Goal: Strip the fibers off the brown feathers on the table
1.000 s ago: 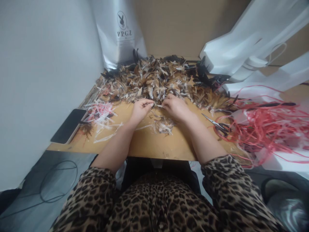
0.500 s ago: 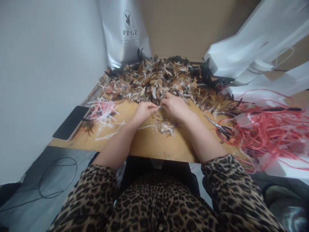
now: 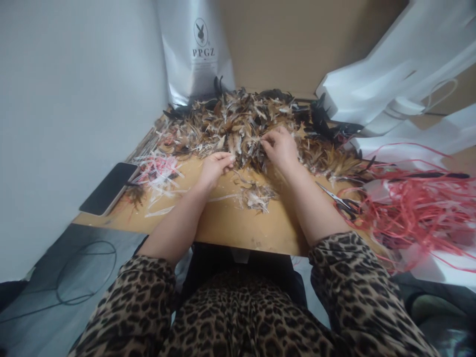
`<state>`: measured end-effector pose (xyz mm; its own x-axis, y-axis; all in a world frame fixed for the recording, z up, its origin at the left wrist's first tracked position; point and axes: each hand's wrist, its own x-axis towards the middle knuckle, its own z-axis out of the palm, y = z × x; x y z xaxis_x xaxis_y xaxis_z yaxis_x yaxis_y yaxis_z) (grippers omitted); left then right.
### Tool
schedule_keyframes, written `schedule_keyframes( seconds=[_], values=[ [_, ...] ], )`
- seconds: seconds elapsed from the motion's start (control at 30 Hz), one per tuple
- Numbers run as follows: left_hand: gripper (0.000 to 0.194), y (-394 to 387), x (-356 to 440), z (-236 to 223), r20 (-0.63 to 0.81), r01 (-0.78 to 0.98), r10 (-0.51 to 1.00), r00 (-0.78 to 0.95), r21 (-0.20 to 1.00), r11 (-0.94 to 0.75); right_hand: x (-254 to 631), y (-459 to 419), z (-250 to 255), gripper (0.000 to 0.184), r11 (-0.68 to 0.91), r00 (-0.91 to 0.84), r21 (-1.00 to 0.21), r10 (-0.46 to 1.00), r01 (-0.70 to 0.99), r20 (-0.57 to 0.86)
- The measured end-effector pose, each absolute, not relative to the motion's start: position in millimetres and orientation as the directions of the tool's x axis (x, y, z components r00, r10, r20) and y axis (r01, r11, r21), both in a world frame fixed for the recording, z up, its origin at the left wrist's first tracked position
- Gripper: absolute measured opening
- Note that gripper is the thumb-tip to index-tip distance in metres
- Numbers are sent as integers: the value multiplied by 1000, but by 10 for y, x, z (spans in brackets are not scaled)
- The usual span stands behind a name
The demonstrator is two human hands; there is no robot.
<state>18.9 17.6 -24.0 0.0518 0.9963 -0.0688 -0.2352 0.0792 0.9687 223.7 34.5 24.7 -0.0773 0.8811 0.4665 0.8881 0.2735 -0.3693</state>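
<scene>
Feathers (image 3: 238, 119): 1 big heap; right hand (image 3: 281, 146) pinches into it, left hand (image 3: 214, 166) pinches 1 pale strip beside 1 scissors (image 3: 340, 201).

we see soft, even daylight with no hard shadows; the white wall (image 3: 74, 99) on the left is bright and flat. the silver bag (image 3: 197, 49) carries a dull sheen, no glare. the wide lens bends the picture at the edges and stretches the leopard sleeves (image 3: 357, 292). the feather pile (image 3: 241, 119) is slightly soft, and its fine detail smears.
</scene>
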Motion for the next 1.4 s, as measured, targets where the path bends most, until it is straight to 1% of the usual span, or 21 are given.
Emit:
schedule_keyframes(
  seconds=[0.1,0.27,0.33,0.37,0.4,0.47,0.53,0.57,0.6,0.63,0.7,0.73,0.8,0.97,1.17,1.4],
  values=[
    [22,190,188,-250,-103,-313,992,71,942,120,2147,440,250,24,247,-70,-347,890,905,451],
    [24,187,201,-237,-136,-369,987,81,916,156,2018,525,236,22,186,-63,-280,916,942,395],
    [24,190,201,-236,-141,-388,986,87,907,164,2029,537,215,19,165,-43,-302,927,939,373],
    [24,190,202,-237,-140,-395,986,89,904,164,2045,535,202,18,165,-30,-344,930,924,367],
    [23,189,203,-238,-138,-401,986,93,901,164,2065,526,188,17,175,-17,-412,934,894,358],
    [21,180,210,-236,-134,-412,985,105,896,166,2104,487,165,17,190,14,-624,952,758,307],
    [19,164,220,-228,-136,-425,984,118,889,174,2120,426,151,20,139,33,-854,983,501,179],
    [17,154,225,-222,-140,-429,982,125,885,181,2116,391,147,22,84,28,-935,995,346,100],
    [16,144,228,-215,-147,-431,980,133,882,191,2104,357,144,23,25,10,-981,1000,193,27],
    [15,135,230,-210,-155,-428,978,142,881,202,2084,326,140,25,-27,-18,-998,999,59,-28],
    [14,123,228,-202,-175,-415,970,171,880,232,2025,278,127,29,-98,-77,-986,993,-135,-88],
    [13,120,225,-200,-185,-410,964,189,878,249,1989,261,116,31,-120,-93,-973,990,-195,-103],
    [14,115,216,-197,-199,-406,954,226,870,278,1912,237,87,32,-145,-108,-955,987,-260,-120],
    [10,104,207,-178,-242,-422,928,285,837,348,1744,200,-21,35,-114,-123,-950,989,-290,-81],
    [7,94,210,-150,-242,-481,908,341,785,390,1663,199,-123,41,-72,-127,-940,991,-334,-30],
    [12,78,216,-106,-267,-540,882,389,709,453,1631,180,-141,40,-81,-204,-912,979,-401,3]
  ],
)
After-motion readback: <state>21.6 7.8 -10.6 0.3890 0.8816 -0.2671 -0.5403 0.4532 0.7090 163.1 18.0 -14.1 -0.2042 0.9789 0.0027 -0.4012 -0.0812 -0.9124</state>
